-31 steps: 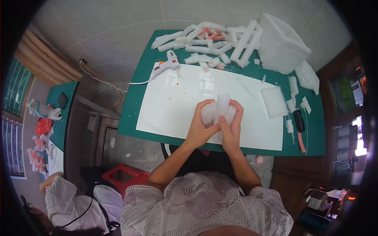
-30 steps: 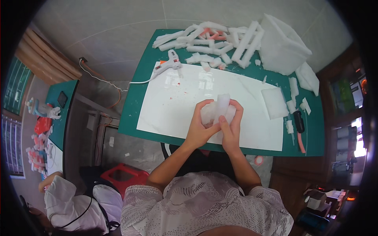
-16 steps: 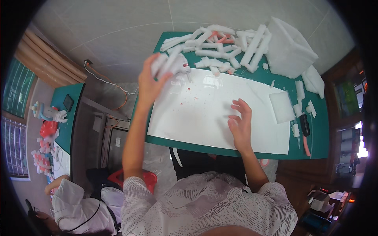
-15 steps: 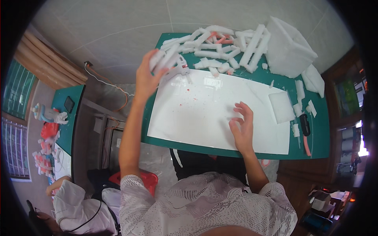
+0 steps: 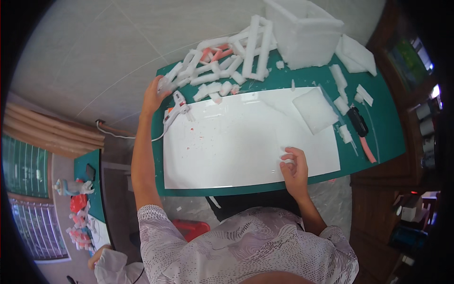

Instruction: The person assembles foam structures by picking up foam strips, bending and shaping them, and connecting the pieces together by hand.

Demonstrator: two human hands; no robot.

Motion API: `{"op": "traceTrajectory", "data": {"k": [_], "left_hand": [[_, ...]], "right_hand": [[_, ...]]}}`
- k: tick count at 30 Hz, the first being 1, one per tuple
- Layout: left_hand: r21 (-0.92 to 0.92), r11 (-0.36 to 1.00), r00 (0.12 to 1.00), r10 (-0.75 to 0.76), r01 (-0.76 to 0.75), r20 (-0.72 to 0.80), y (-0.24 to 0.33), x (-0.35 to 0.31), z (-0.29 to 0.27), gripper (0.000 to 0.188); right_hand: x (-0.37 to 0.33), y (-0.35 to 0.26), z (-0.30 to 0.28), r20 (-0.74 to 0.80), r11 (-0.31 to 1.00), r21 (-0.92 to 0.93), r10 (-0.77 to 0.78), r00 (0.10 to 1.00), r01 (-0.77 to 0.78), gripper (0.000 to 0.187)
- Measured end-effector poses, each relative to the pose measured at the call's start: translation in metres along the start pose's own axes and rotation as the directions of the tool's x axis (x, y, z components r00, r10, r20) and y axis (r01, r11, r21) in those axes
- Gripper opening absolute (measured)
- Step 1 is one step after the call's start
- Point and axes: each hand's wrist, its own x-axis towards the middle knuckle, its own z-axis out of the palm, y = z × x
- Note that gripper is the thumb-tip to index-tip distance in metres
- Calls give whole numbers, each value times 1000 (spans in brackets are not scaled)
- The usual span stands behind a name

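My left hand [image 5: 152, 97] is at the far left of the green table, its fingers closed around the end of a white foam strip [image 5: 164, 85] at the edge of the pile. Just beside it, a white hot glue gun [image 5: 178, 105] lies across the corner of the white board [image 5: 236, 151]. My right hand [image 5: 296, 174] hovers over the board's near right part, fingers loosely curled, thumb apart, nothing in it. Closest to that hand is a flat square of white foam [image 5: 314, 110] on the board's right side.
Foam frames [image 5: 257, 47], some with pink pieces [image 5: 220, 52], fill the table's back. A white foam box [image 5: 307, 38] stands behind. A black-handled tool [image 5: 358, 122] lies right, near a pink strip [image 5: 367, 150]. A red basin [image 5: 189, 229] sits below; another person's arm [image 5: 100, 255] shows lower left.
My view has turned, shifting the table. My left hand has closed on the foam strip, uncovering more of the glue gun. My right hand's fingers have curled a little more.
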Motion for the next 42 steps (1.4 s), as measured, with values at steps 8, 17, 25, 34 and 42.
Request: {"op": "traceTrajectory", "data": {"k": [8,17,25,34,42], "left_hand": [[43,998,995,-33,37,-89,2,-4,-13,36],[-13,1000,970,-14,11,-244,28,7,-21,33],[-153,965,970,225,-211,86,126,25,26,40],[-196,974,971,150,-112,188,132,3,28,52],[-336,937,995,96,-95,-14,197,-59,25,28]], "right_hand": [[8,-9,1,62,994,-103,-14,998,21,33],[6,-3,-5,72,999,-30,-25,997,27,27],[4,2,-3,75,989,-116,-83,994,92,22],[0,-2,-3,98,988,-119,-90,991,102,21],[52,-44,-8,377,958,-252,-34,925,138,33]]}}
